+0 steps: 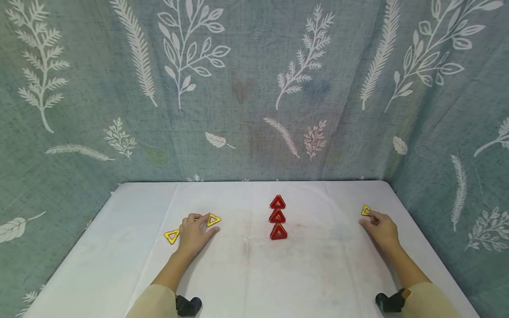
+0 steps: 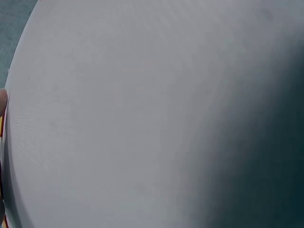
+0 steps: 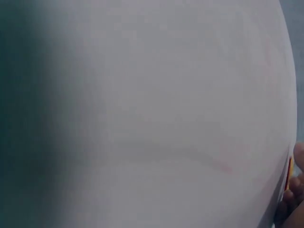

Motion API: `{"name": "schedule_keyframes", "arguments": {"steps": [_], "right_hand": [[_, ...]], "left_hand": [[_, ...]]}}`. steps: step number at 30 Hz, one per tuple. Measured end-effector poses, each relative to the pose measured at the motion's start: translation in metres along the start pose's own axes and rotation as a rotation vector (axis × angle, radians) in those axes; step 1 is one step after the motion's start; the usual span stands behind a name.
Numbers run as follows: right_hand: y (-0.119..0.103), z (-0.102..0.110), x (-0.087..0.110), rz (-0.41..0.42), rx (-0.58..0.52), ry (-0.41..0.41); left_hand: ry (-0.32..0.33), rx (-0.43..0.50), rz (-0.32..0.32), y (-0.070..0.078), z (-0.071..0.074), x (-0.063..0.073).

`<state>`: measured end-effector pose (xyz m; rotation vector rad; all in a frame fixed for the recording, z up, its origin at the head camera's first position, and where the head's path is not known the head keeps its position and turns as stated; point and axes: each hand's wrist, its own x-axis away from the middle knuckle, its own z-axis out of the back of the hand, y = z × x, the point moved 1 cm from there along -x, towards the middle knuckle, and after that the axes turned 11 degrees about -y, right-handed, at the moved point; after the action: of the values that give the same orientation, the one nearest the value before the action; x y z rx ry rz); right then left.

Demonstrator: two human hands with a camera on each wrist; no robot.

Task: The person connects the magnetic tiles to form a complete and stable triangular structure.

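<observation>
My left hand (image 1: pixel 193 234) is over the left half of the table, its index finger and thumb around a small yellow open-centred triangle (image 1: pixel 213 220). A similar yellow triangle (image 1: pixel 172 236) lies just left of that hand, beside the knuckles. On the right, my other hand (image 1: pixel 382 229) pinches a third yellow triangle (image 1: pixel 365 210) by its lower right side, and the fingers cover part of it. The left wrist view catches only a fingertip (image 2: pixel 3 102) and a yellow piece with a red edge (image 2: pixel 2 126). At the right wrist view's edge, curled fingers (image 3: pixel 295 185) hold a thin yellow-red edge.
Between the hands, three red triangles (image 1: pixel 277 216) stand in a column running away from me. A white cloth (image 1: pixel 310 274) with faint stains covers the table. Green leaf-patterned fabric (image 1: pixel 254 88) hangs behind and at the sides. Black wrist straps (image 1: pixel 188 305) show below the sleeves.
</observation>
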<state>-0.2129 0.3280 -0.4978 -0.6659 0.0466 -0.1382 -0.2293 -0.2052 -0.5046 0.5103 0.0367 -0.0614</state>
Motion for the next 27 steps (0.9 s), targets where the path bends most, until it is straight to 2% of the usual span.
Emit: {"name": "schedule_keyframes", "arguments": {"steps": [9,14,21,27], "right_hand": [[0.009,0.013,-0.016,-0.169,0.014,-0.139],[0.007,0.012,-0.019,-0.255,0.08,-0.158],[0.003,0.008,-0.022,-0.278,0.082,-0.128],[-0.003,0.01,-0.025,-0.275,0.077,-0.109]], "left_hand": [[-0.022,-0.014,0.03,0.0,0.003,-0.006],[-0.042,-0.035,0.046,0.002,0.003,-0.009],[-0.068,-0.101,0.036,0.004,0.008,-0.01],[-0.095,-0.118,0.014,0.006,0.013,-0.01]]}}
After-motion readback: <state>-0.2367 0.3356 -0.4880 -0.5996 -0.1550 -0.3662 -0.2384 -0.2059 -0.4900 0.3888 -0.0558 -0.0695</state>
